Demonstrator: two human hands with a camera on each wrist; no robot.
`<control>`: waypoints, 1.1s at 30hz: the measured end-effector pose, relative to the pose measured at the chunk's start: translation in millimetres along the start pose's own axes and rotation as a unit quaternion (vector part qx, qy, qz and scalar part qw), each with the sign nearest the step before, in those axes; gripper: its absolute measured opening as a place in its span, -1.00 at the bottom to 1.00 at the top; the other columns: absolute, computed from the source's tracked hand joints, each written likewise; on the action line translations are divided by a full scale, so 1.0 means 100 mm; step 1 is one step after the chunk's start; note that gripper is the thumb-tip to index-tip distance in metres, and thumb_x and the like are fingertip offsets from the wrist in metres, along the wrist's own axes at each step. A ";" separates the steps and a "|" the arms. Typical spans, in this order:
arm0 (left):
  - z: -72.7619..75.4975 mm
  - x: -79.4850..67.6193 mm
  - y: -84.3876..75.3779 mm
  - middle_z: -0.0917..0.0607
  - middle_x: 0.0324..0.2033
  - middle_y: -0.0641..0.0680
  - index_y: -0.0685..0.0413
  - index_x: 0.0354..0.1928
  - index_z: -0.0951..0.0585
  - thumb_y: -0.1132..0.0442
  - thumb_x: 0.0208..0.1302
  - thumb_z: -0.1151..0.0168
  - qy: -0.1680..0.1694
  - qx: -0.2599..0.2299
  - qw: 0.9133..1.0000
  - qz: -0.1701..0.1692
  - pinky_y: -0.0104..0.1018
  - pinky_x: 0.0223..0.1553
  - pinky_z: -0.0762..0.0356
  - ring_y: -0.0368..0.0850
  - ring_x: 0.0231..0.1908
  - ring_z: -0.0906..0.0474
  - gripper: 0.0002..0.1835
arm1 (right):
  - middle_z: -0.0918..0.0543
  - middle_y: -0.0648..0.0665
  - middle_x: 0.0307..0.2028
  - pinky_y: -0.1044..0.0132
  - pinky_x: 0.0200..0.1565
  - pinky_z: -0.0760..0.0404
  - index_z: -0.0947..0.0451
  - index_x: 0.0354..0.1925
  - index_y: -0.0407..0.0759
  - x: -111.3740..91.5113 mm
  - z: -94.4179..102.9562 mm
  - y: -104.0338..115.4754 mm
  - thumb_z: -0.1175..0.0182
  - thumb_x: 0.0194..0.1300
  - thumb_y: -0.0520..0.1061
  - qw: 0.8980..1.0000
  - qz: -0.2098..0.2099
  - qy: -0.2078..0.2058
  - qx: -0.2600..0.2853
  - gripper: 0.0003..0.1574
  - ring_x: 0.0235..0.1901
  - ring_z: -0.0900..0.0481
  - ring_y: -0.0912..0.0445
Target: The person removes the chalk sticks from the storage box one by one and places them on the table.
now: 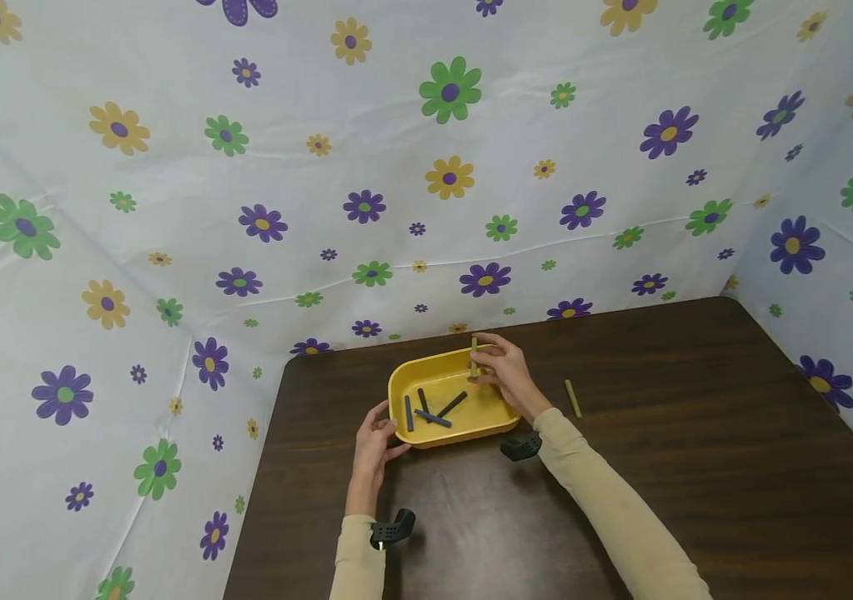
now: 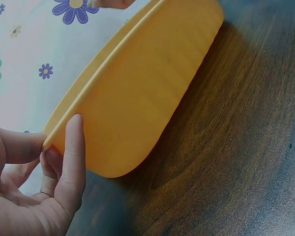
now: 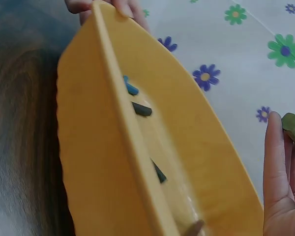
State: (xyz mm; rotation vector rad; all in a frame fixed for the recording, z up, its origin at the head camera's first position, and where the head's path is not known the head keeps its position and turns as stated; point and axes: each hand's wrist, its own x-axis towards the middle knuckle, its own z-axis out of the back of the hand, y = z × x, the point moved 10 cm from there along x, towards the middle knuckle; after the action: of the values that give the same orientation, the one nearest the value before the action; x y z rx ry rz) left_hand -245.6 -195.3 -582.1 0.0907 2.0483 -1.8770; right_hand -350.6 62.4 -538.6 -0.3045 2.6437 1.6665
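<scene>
Long, plain cream sleeves (image 1: 602, 492) are worn with curved black wrist devices (image 1: 393, 530), the left one marked with small dots.

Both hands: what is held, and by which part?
Left hand: the yellow tray, by its near-left rim. Right hand: an olive stick, held along its length.

The rim of a yellow tray (image 2: 128, 103) is gripped at its near left end by the left hand (image 2: 37, 191); wood-grained bench (image 2: 231, 108) is seen to the right, flower-printed backdrop (image 2: 22, 93) to the left.

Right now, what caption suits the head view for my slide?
Left hand grips the tray; right hand holds an olive stick.
</scene>
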 end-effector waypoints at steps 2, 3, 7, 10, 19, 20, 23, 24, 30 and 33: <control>0.00 0.00 0.00 -0.41 -0.02 0.36 0.11 0.35 -0.32 0.36 0.39 -0.04 0.001 0.001 1.000 0.000 -0.16 -0.33 -0.67 0.26 -0.03 -0.52 -0.50 | -0.53 -0.28 -0.10 0.03 -0.28 -0.68 -0.38 0.25 -0.23 0.00 0.08 0.04 -0.20 0.29 -0.29 1.000 0.000 -0.007 0.000 -0.44 -0.24 -0.62 -0.04; 0.00 0.00 0.00 -0.41 -0.01 0.36 0.11 0.36 -0.32 0.35 0.39 -0.04 0.002 0.001 1.000 0.000 -0.16 -0.33 -0.67 0.27 -0.02 -0.52 -0.50 | -0.54 -0.27 -0.10 0.04 -0.28 -0.68 -0.37 0.26 -0.24 0.00 0.12 0.06 -0.20 0.29 -0.29 1.000 0.000 -0.011 0.000 -0.42 -0.23 -0.62 -0.03; 0.00 0.01 0.01 -0.41 -0.01 0.36 0.07 0.35 -0.34 0.35 0.38 -0.05 0.001 -0.003 1.000 0.005 -0.16 -0.32 -0.67 0.30 0.00 -0.50 -0.50 | -0.58 -0.14 -0.17 0.13 -0.30 -0.69 -0.39 0.26 -0.20 -0.01 0.32 0.11 -0.23 0.29 -0.24 0.999 -0.002 -0.034 -0.012 -0.42 -0.28 -0.61 0.09; 0.01 0.01 0.01 -0.43 -0.03 0.34 0.05 0.33 -0.36 0.34 0.38 -0.07 -0.001 -0.005 1.000 0.005 -0.15 -0.33 -0.67 0.30 -0.01 -0.51 -0.51 | -0.59 -0.10 -0.21 0.15 -0.29 -0.69 -0.41 0.24 -0.16 -0.03 0.46 0.15 -0.24 0.29 -0.22 0.999 -0.002 -0.047 -0.019 -0.45 -0.32 -0.60 0.13; 0.01 -0.01 0.01 -0.41 -0.01 0.36 0.07 0.34 -0.33 0.34 0.39 -0.04 -0.001 0.001 1.000 0.001 -0.16 -0.34 -0.67 0.27 -0.05 -0.54 -0.51 | -0.58 -0.10 -0.17 0.15 -0.29 -0.69 -0.42 0.24 -0.11 -0.12 0.79 0.23 -0.25 0.28 -0.22 0.997 -0.009 -0.076 -0.019 -0.44 -0.26 -0.64 0.03; 0.01 0.00 0.02 -0.41 -0.01 0.36 0.05 0.34 -0.34 0.33 0.39 -0.05 -0.002 -0.001 1.000 0.003 -0.16 -0.34 -0.67 0.26 -0.05 -0.54 -0.51 | -0.58 -0.10 -0.16 0.15 -0.27 -0.68 -0.40 0.26 -0.13 -0.13 0.82 0.24 -0.24 0.28 -0.23 0.997 -0.011 -0.078 -0.016 -0.42 -0.24 -0.64 0.01; 0.01 0.00 0.02 -0.42 0.00 0.35 0.02 0.35 -0.34 0.33 0.39 -0.05 -0.003 -0.002 1.000 0.008 -0.16 -0.33 -0.67 0.23 -0.05 -0.54 -0.51 | -0.59 -0.14 -0.13 0.15 -0.24 -0.68 -0.35 0.30 -0.17 -0.15 0.92 0.25 -0.24 0.29 -0.23 0.996 -0.015 -0.085 -0.011 -0.37 -0.18 -0.65 -0.05; 0.02 0.00 0.02 -0.42 0.00 0.34 0.01 0.34 -0.34 0.33 0.39 -0.06 -0.004 -0.002 1.000 0.009 -0.17 -0.33 -0.67 0.21 -0.05 -0.55 -0.51 | -0.59 -0.17 -0.11 0.15 -0.23 -0.67 -0.33 0.32 -0.17 -0.16 0.95 0.26 -0.24 0.29 -0.23 0.996 -0.016 -0.086 -0.010 -0.35 -0.17 -0.65 -0.05; 0.01 -0.02 0.01 -0.42 0.00 0.36 0.04 0.35 -0.33 0.34 0.39 -0.04 0.002 -0.004 1.000 0.003 -0.18 -0.35 -0.67 0.24 -0.05 -0.54 -0.50 | -0.60 -0.19 -0.08 0.20 -0.23 -0.68 -0.28 0.35 -0.17 -0.24 1.15 0.31 -0.22 0.31 -0.19 0.996 -0.020 -0.085 -0.006 -0.31 -0.17 -0.66 -0.01; 0.00 -0.02 0.00 -0.41 0.00 0.36 0.03 0.35 -0.33 0.34 0.39 -0.04 0.003 -0.006 1.000 0.003 -0.17 -0.35 -0.67 0.24 -0.06 -0.54 -0.50 | -0.61 -0.17 -0.08 0.23 -0.23 -0.68 -0.27 0.35 -0.18 -0.28 1.27 0.34 -0.20 0.33 -0.17 0.996 -0.020 -0.085 -0.017 -0.33 -0.16 -0.65 0.01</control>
State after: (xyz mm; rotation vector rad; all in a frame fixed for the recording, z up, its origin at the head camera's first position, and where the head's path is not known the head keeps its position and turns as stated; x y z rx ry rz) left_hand -243.7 -195.2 -581.2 0.1005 2.0615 -1.8630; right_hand -341.1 194.4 -560.7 -0.2043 2.4731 1.6478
